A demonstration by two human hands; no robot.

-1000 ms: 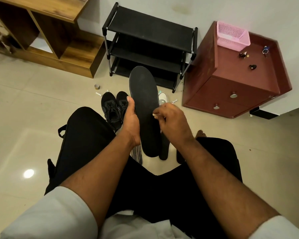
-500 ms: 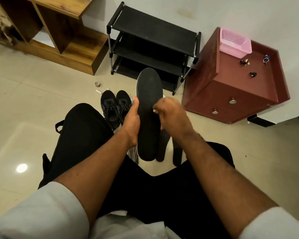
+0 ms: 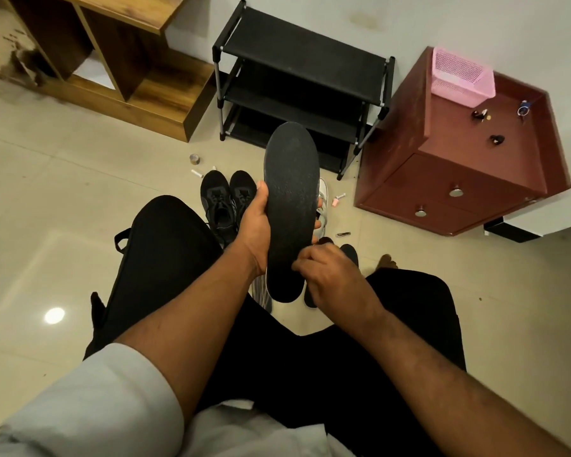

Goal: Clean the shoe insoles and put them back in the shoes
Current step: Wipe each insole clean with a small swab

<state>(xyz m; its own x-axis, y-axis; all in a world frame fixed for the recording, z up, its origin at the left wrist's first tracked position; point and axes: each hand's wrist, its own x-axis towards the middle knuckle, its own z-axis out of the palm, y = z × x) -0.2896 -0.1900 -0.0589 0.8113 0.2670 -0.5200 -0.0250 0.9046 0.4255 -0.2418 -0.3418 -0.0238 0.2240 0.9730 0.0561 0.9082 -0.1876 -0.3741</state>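
Note:
My left hand (image 3: 256, 225) grips a black insole (image 3: 290, 199) upright in front of me, thumb on its left edge and fingers wrapped behind. At the insole's lower right edge is my right hand (image 3: 330, 278), its curled fingers pinching there; anything else inside the fingers is hidden. A pair of black sneakers (image 3: 228, 199) stands on the floor just left of the insole. A white shoe (image 3: 323, 209) shows partly behind it. Another dark insole (image 3: 350, 253) lies on the floor by my right hand.
Against the wall stands a black shoe rack (image 3: 300, 80), with a wooden shelf unit (image 3: 119, 67) to its left. To the right, a red-brown cabinet (image 3: 459, 166) carries a pink basket (image 3: 462, 74). A tape roll (image 3: 195, 159) and small bits lie on the tiles.
My right hand has slid down the insole from its middle to its lower right edge. My left hand has kept its grip on the insole.

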